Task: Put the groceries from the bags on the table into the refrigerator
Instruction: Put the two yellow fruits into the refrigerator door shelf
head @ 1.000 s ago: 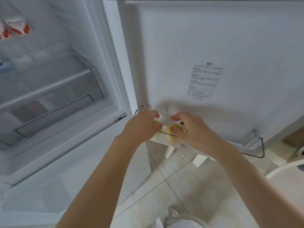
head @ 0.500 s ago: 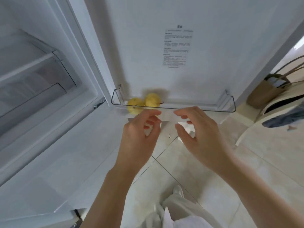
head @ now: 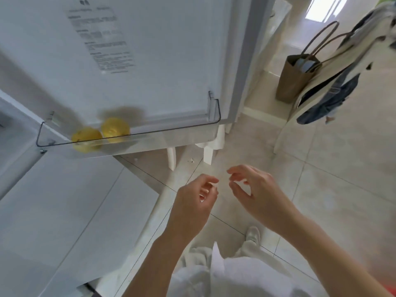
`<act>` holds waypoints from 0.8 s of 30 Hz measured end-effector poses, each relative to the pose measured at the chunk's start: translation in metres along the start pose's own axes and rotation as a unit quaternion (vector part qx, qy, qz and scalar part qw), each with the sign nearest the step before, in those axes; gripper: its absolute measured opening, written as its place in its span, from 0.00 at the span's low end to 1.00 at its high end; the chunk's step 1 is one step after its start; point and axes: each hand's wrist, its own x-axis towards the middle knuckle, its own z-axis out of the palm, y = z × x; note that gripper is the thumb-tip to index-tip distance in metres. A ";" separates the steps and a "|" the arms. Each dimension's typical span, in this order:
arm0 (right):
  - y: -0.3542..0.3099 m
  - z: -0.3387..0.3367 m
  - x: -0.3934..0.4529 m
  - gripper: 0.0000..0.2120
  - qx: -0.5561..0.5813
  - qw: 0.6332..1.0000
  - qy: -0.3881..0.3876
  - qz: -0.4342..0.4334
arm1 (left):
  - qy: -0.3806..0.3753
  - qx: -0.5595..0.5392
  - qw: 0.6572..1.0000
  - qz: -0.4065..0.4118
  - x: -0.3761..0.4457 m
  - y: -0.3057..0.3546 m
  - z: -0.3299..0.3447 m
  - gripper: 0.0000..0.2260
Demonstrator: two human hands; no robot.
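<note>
brown tote bag (head: 293, 82) standing on tiled floor (head: 342, 179), right of it denim clothes (head: 334, 99) draped over a pale chair (head: 300, 129)

I stand in a home kitchen. At ten o'clock my refrigerator door (head: 150, 61) hangs open, a printed label (head: 102, 43) stuck on its white inner face, and two yellow fruits (head: 100, 133) sit in its clear door shelf (head: 192, 131). Pale glossy floor tiles (head: 321, 189) spread under my feet. At two o'clock a brown tote bag (head: 293, 80) stands on the floor beside a piece of white furniture with denim clothing (head: 334, 99) draped over it.
</note>
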 end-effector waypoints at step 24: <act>0.268 -0.164 0.167 0.16 -0.030 0.996 -0.069 0.044 | 0.060 0.097 0.991 -0.071 0.252 0.096 0.199 0.09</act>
